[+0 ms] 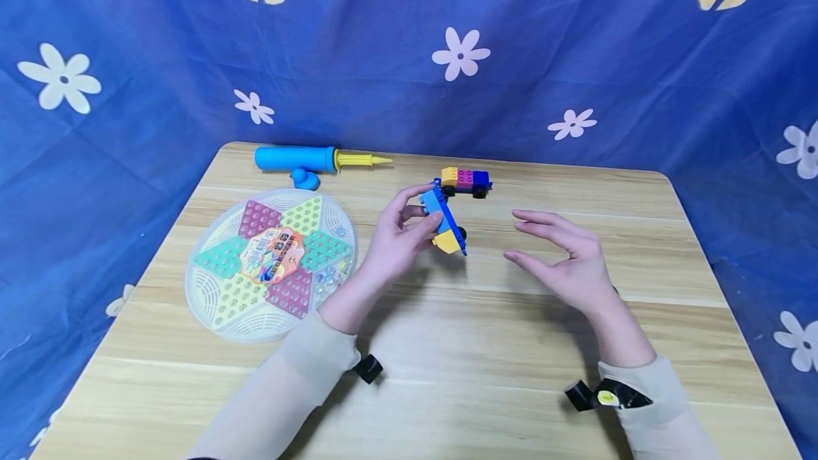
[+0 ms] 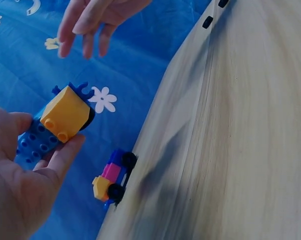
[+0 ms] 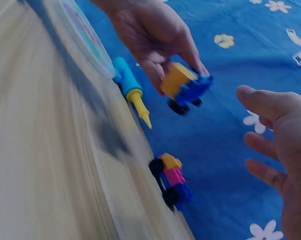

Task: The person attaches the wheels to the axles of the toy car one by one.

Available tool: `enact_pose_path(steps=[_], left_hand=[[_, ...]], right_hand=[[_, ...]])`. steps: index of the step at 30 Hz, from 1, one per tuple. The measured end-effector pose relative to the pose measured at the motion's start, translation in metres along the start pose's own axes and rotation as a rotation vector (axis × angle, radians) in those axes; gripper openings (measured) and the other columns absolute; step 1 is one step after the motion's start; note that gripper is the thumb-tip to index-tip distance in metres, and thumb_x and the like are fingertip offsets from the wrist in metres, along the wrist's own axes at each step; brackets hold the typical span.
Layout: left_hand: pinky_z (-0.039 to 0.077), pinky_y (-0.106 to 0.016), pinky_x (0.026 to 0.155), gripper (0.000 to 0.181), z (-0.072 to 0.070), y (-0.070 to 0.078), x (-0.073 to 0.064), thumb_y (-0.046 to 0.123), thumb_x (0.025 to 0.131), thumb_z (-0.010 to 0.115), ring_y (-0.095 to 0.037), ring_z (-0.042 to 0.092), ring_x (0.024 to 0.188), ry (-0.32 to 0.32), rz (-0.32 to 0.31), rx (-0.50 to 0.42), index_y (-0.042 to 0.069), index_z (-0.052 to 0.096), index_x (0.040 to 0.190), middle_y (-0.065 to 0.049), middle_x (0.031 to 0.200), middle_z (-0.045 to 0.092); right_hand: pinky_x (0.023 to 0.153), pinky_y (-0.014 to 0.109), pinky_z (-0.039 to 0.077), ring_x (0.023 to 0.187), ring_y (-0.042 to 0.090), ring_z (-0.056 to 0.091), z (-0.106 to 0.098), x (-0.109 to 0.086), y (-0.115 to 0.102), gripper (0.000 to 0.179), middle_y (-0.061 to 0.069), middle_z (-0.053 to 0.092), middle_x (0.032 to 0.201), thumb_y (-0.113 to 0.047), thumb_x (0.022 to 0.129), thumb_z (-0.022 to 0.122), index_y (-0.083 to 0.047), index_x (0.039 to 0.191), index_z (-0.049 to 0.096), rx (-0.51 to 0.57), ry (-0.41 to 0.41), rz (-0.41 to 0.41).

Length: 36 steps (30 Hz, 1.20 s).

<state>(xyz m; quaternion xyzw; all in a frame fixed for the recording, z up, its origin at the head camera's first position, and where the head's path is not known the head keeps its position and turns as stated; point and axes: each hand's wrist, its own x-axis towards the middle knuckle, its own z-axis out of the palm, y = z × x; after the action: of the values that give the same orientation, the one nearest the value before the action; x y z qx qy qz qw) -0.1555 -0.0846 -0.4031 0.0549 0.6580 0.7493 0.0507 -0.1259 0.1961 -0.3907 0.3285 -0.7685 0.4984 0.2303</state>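
Observation:
My left hand (image 1: 402, 236) pinches a toy block car (image 1: 439, 215) between thumb and fingers, tilted and held above the table. It has a blue base, light blue studded bricks and a yellow sloped brick (image 2: 66, 114) at one end; a black wheel shows at its side. To the right, my right hand (image 1: 569, 258) hovers with fingers spread apart and nothing in its grasp. Farther back, a second toy block car (image 1: 466, 179) in yellow, pink and dark blue stands on its black wheels. The right wrist view shows the held car's blue coupling end (image 3: 194, 90) facing the right hand (image 3: 285, 135).
A round Chinese checkers board (image 1: 211, 304) lies on the left of the wooden table (image 1: 473, 375). Behind it are a blue hand pump (image 1: 294, 158) with a yellow nozzle and a small blue duck (image 1: 305, 179). Blue flowered cloth (image 1: 383, 91) hangs around the table.

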Motion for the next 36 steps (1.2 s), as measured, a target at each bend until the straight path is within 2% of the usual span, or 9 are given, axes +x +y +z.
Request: enact_pose_path(steps=[4, 7, 12, 16, 19, 24, 28, 33, 36], left_hand=[[0.065, -0.046, 0.078, 0.051, -0.002, -0.001, 0.001, 0.007, 0.100, 0.074, -0.020, 0.075, 0.083, 0.016, 0.009, -0.001, 0.017, 0.058, 0.148, -0.016, 0.112, 0.064], [0.063, -0.034, 0.072, 0.052, -0.004, -0.002, 0.001, 0.008, 0.099, 0.077, -0.022, 0.076, 0.086, 0.019, 0.019, 0.016, 0.016, 0.059, 0.147, -0.016, 0.115, 0.065], [0.062, -0.033, 0.073, 0.051, -0.008, -0.001, 0.001, 0.009, 0.100, 0.076, -0.026, 0.076, 0.094, -0.002, 0.022, 0.050, 0.018, 0.060, 0.147, -0.015, 0.119, 0.067], [0.064, -0.036, 0.076, 0.050, -0.012, -0.001, 0.002, 0.008, 0.100, 0.075, -0.030, 0.076, 0.096, -0.003, 0.033, 0.069, 0.020, 0.061, 0.146, -0.016, 0.118, 0.067], [0.064, -0.037, 0.077, 0.049, -0.015, -0.001, 0.004, 0.009, 0.100, 0.075, -0.030, 0.076, 0.095, 0.001, 0.049, 0.086, 0.020, 0.062, 0.146, -0.016, 0.117, 0.066], [0.064, -0.037, 0.077, 0.048, -0.020, -0.001, 0.003, 0.009, 0.100, 0.076, -0.029, 0.075, 0.092, 0.007, 0.063, 0.102, 0.020, 0.062, 0.145, -0.016, 0.116, 0.065], [0.064, -0.037, 0.078, 0.049, -0.026, -0.001, 0.002, 0.006, 0.100, 0.075, -0.028, 0.075, 0.091, 0.008, 0.061, 0.113, 0.018, 0.062, 0.145, -0.016, 0.115, 0.064], [0.064, -0.036, 0.077, 0.049, -0.032, 0.001, 0.000, 0.007, 0.100, 0.075, -0.029, 0.075, 0.092, -0.001, 0.053, 0.143, 0.021, 0.063, 0.145, -0.017, 0.116, 0.065], [0.064, -0.035, 0.075, 0.048, -0.035, 0.002, 0.000, 0.009, 0.100, 0.076, -0.030, 0.075, 0.091, -0.011, 0.049, 0.166, 0.023, 0.063, 0.144, -0.016, 0.116, 0.064]], right_hand=[[0.104, 0.030, 0.052, 0.115, 0.028, 0.070, -0.010, 0.004, -0.008, 0.046, 0.028, 0.073, 0.119, 0.022, 0.065, 0.088, 0.005, 0.107, 0.079, 0.018, 0.010, 0.059], [0.105, 0.028, 0.051, 0.116, 0.026, 0.070, -0.016, 0.004, -0.006, 0.047, 0.028, 0.072, 0.118, 0.024, 0.064, 0.086, 0.005, 0.106, 0.079, 0.022, 0.016, 0.092], [0.104, 0.026, 0.051, 0.117, 0.025, 0.070, -0.029, -0.001, 0.006, 0.044, 0.028, 0.072, 0.119, 0.025, 0.066, 0.086, 0.006, 0.105, 0.079, -0.007, 0.007, 0.124], [0.098, 0.024, 0.054, 0.117, 0.021, 0.069, -0.044, -0.012, 0.029, 0.045, 0.025, 0.072, 0.122, 0.026, 0.066, 0.087, 0.006, 0.106, 0.079, -0.040, -0.017, 0.167], [0.093, 0.022, 0.055, 0.117, 0.013, 0.067, -0.057, -0.021, 0.046, 0.048, 0.019, 0.072, 0.126, 0.023, 0.069, 0.088, 0.000, 0.110, 0.080, -0.072, -0.066, 0.230], [0.087, 0.017, 0.054, 0.113, 0.004, 0.064, -0.080, -0.036, 0.060, 0.048, 0.013, 0.068, 0.134, 0.010, 0.078, 0.090, -0.007, 0.121, 0.079, -0.149, -0.186, 0.384], [0.083, 0.015, 0.054, 0.103, 0.007, 0.066, -0.096, -0.052, 0.072, 0.048, 0.012, 0.068, 0.132, 0.001, 0.082, 0.091, -0.006, 0.126, 0.076, -0.211, -0.249, 0.480], [0.078, 0.017, 0.054, 0.098, 0.016, 0.065, -0.114, -0.071, 0.081, 0.046, 0.012, 0.069, 0.126, -0.010, 0.086, 0.091, -0.003, 0.129, 0.074, -0.266, -0.359, 0.536], [0.073, 0.019, 0.052, 0.088, 0.015, 0.063, -0.122, -0.081, 0.083, 0.045, 0.008, 0.071, 0.109, -0.015, 0.087, 0.091, -0.004, 0.128, 0.074, -0.284, -0.426, 0.571]])
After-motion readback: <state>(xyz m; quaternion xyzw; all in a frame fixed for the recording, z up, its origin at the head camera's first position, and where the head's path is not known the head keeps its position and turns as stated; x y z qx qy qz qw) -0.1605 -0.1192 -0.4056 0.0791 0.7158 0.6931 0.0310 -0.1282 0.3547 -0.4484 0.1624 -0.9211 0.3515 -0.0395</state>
